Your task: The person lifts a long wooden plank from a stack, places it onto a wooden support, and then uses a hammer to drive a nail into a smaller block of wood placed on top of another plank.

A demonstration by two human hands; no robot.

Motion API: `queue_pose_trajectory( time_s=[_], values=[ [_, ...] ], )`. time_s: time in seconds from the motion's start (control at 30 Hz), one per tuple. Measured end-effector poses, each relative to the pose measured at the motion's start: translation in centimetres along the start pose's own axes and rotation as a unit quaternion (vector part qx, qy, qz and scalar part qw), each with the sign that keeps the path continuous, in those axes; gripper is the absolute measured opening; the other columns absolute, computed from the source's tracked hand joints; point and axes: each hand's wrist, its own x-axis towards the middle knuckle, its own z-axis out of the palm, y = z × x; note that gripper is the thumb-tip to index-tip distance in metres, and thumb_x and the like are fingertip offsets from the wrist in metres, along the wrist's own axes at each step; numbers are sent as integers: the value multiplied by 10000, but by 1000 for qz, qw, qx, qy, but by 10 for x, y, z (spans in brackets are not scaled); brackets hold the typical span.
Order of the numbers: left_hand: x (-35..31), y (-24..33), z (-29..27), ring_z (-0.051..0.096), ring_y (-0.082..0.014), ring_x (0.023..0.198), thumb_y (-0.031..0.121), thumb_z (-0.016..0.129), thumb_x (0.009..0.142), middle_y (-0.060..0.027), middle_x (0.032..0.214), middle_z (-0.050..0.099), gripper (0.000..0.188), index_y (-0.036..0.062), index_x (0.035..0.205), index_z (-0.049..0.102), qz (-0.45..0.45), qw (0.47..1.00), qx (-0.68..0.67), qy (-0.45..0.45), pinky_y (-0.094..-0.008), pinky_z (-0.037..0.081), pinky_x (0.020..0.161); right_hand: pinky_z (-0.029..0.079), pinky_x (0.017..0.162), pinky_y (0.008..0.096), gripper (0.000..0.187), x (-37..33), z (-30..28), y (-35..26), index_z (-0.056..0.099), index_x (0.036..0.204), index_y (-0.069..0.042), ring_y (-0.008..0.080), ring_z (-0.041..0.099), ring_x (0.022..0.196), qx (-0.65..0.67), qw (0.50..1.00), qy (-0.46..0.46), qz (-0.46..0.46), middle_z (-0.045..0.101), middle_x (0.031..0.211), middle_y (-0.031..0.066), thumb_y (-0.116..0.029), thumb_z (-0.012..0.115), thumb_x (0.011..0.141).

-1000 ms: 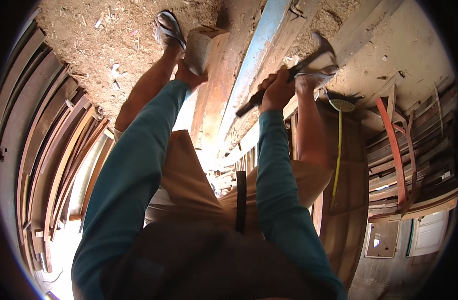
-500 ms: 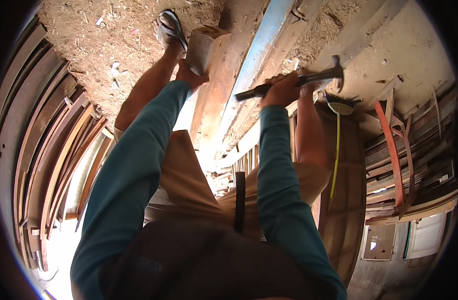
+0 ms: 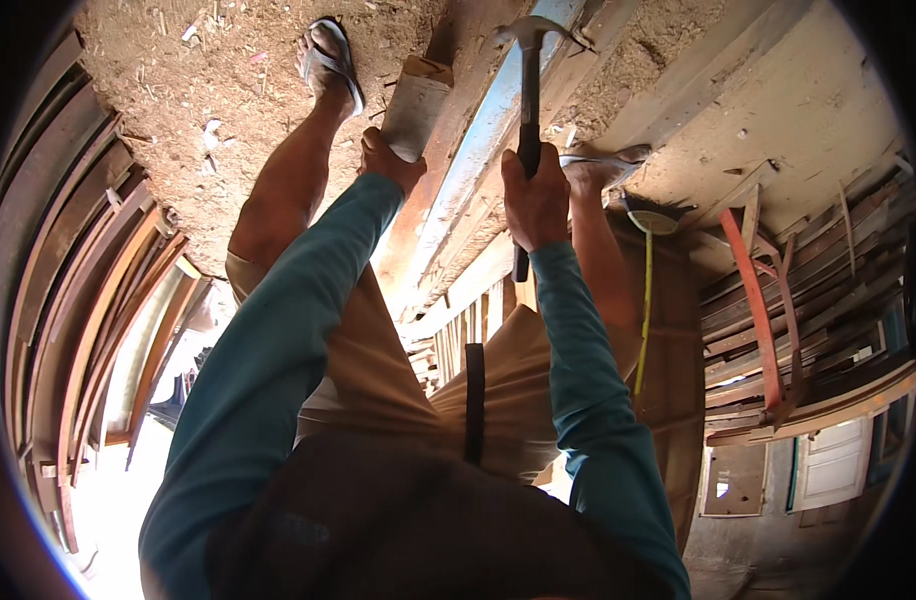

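My right hand [image 3: 536, 200] is closed around the dark handle of a claw hammer [image 3: 530, 95]. The hammer's head points away from me, over a long beam with a pale blue face [image 3: 478, 150]. To the left, my left hand [image 3: 390, 163] grips the near end of a short, thick wooden block [image 3: 416, 108], its thumb lying on top. That block rests along a brown timber [image 3: 456, 110] beside the blue face. A thin, dark, bent piece, perhaps a nail, shows just right of the hammer head.
My sandalled feet [image 3: 328, 65] stand either side of the timbers on ground strewn with wood chips. A broom with a yellow handle [image 3: 648, 310] lies right of my leg. Stacked boards [image 3: 68, 270] line the left; more timber and a red bar [image 3: 753, 300] are at right.
The hammer has swung from lying sideways, head to the right, to pointing away from me over the blue beam. My left hand still holds the wooden block.
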Motion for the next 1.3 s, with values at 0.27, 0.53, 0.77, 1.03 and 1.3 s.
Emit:
queue_pose_trajectory(
  time_s=[0.27,0.53,0.77,1.03,1.3],
  values=[
    [9,-13,2,434,-396,1260,308,857,647,-278,1344,391,1001,-12,1385,262,54,998,-13,-26,-450,406,1052,519,528,429,163,1,-10,-32,460,920,-75,357,601,628,-190,901,-86,-381,521,744,130,-123,612,887],
    [11,-16,-9,382,-430,1310,359,830,713,-278,1397,332,1027,12,1442,195,49,992,-18,-116,-482,363,1090,552,597,457,246,51,-15,-18,446,996,-86,370,627,679,-357,860,-141,-336,584,808,143,-121,645,856],
    [15,-31,4,354,-440,1323,335,825,719,-283,1405,322,1022,37,1457,183,96,992,-54,-62,-490,359,1091,509,597,449,249,47,-19,-32,456,972,-73,379,608,699,-272,852,-160,-418,559,791,163,-99,658,829],
    [15,-27,-5,329,-453,1337,369,815,732,-303,1396,333,1018,-28,1427,186,82,993,-34,-81,-503,330,1108,511,577,441,258,59,-23,-30,471,957,-82,356,624,671,-281,853,-169,-407,580,782,146,-72,675,799],
    [11,-9,-14,342,-393,1350,302,818,739,-270,1418,320,969,36,1454,221,35,992,-51,-112,-496,349,1101,538,597,452,249,75,-32,-15,452,956,-83,364,647,720,-332,861,-167,-347,612,809,148,-140,674,858]
  ],
)
